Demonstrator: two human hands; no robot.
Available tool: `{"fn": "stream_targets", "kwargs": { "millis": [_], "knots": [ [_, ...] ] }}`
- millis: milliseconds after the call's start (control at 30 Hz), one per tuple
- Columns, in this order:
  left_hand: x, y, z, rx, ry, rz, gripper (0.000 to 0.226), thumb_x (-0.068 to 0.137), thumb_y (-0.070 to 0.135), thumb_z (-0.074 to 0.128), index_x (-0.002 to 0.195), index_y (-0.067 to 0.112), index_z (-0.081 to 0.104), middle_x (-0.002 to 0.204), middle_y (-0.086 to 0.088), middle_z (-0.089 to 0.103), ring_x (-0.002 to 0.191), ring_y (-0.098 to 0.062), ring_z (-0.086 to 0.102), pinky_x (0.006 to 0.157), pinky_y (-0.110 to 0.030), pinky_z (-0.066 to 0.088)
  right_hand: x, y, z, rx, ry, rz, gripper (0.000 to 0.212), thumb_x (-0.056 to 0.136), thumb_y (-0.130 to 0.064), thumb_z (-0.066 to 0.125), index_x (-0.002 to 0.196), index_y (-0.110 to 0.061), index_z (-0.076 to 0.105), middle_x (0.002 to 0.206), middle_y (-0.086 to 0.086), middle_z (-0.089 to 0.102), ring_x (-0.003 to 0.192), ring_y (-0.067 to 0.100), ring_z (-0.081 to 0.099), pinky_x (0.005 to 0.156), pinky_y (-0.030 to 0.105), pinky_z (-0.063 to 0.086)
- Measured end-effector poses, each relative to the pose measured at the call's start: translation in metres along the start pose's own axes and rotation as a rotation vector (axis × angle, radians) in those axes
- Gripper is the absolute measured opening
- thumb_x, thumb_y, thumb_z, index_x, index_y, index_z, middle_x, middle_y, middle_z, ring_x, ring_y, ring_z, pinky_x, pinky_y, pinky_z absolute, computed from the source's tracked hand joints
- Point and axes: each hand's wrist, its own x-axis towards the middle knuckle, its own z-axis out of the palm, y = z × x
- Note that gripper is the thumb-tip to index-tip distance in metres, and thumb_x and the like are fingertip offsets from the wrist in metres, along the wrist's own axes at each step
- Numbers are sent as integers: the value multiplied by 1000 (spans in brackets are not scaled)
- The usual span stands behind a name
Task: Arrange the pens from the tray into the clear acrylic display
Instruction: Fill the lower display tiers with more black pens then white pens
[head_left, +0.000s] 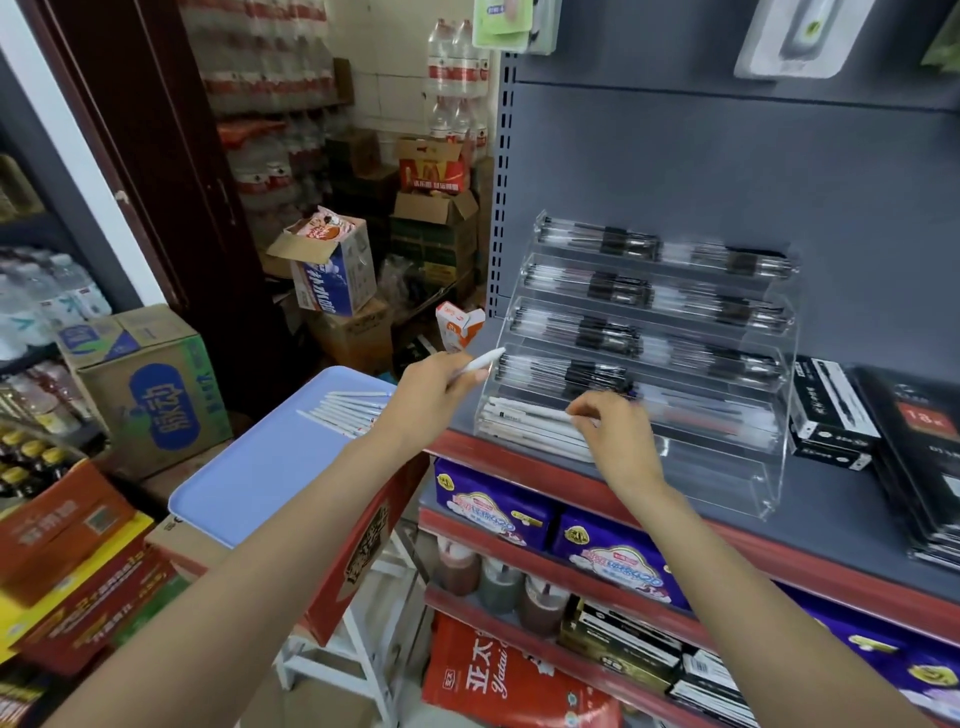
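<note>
Single head-worn wide-angle view, looking forward and down from above both forearms, close to the display (644, 364) on the shelf (810, 530) at right, tray (260, 478) lower left, stockroom boxes beyond, edges bowed.

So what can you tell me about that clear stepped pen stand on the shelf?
The clear acrylic display stands upright on the grey shelf, a see-through stepped rack. Its upper tiers hold rows of dark pens; the lowest filled tier holds white pens, where the right hand reaches in.
</note>
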Motion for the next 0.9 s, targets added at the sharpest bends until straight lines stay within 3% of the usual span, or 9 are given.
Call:
{"fn": "stream_targets", "kwargs": {
  "millis": [67, 200, 267, 333, 400, 533, 667, 800, 900],
  "knots": [
    [1, 0, 1, 9, -19, 4, 31, 97, 26, 47, 79, 0, 51, 66, -5, 36, 57, -12, 30, 52, -19, 26, 2, -2, 3, -155, -33, -67, 18, 90, -8, 58, 102, -12, 71, 105, 5, 67, 104, 20, 57, 87, 36, 50],
    [6, -1, 7, 63, -108, 22, 23, 99, 18, 42, 99, 0, 57, 77, -8, 42, 70, -22, 40, 60, -28, 28, 1, -2, 7, -227, -80, -92, 24, 92, -5, 53, 108, -12, 70, 109, 6, 65, 109, 21, 54, 90, 33, 47],
    [10, -2, 13, 130, -189, 45, 27, 99, 13, 39, 119, 5, 54, 85, -5, 42, 80, -26, 43, 70, -33, 33, -1, -5, 0, -114, -32, -81, 22, 91, -9, 55, 109, -12, 69, 107, 5, 65, 104, 18, 56, 89, 27, 46],
    [14, 1, 21, 226, -278, 68, 40, 99, 13, 38, 138, 11, 42, 95, -4, 39, 95, -29, 45, 81, -37, 37, -5, -12, -15, 106, 24, -39, 20, 90, -13, 60, 108, -13, 69, 100, 0, 66, 90, 11, 59, 81, 10, 43],
    [17, 13, 34, 251, -343, 130, 44, 99, 13, 38, 143, 13, 36, 97, -3, 39, 96, -26, 45, 83, -34, 38, -9, -17, -32, 277, 5, -13, 18, 88, -18, 63, 106, -15, 68, 89, -7, 65, 79, 2, 59, 70, 1, 41],
    [25, 52, 65, 74, -378, 244, 40, 96, 11, 47, 136, 9, 42, 104, -7, 50, 86, -14, 43, 72, -17, 29, -20, 6, -63, 238, 12, 3, 12, 86, -14, 66, 97, -12, 71, 74, -14, 62, 65, -6, 57, 65, 2, 41],
    [29, 86, 101, -38, -370, 267, 20, 91, 4, 54, 111, 5, 57, 101, -7, 61, 89, -14, 52, 76, -15, 36, -40, 54, -94, 113, 138, 144, 19, 82, -13, 70, 100, -10, 70, 95, 6, 66, 75, 5, 56, 73, 7, 42],
    [36, 104, 145, 90, -427, 272, 19, 91, 14, 57, 108, 10, 63, 110, -10, 61, 109, -25, 55, 94, -33, 43, -62, 90, -118, -13, 242, 282, 41, 83, -15, 70, 122, -13, 59, 120, 10, 50, 106, 21, 54, 98, 33, 45],
    [39, 114, 165, 209, -474, 266, 17, 91, 16, 58, 106, 17, 67, 110, -8, 64, 105, -25, 59, 91, -39, 48, -70, 106, -127, 36, 195, 351, 53, 84, -17, 68, 133, -13, 48, 127, 11, 50, 107, 21, 56, 95, 30, 45]
  ]
}}
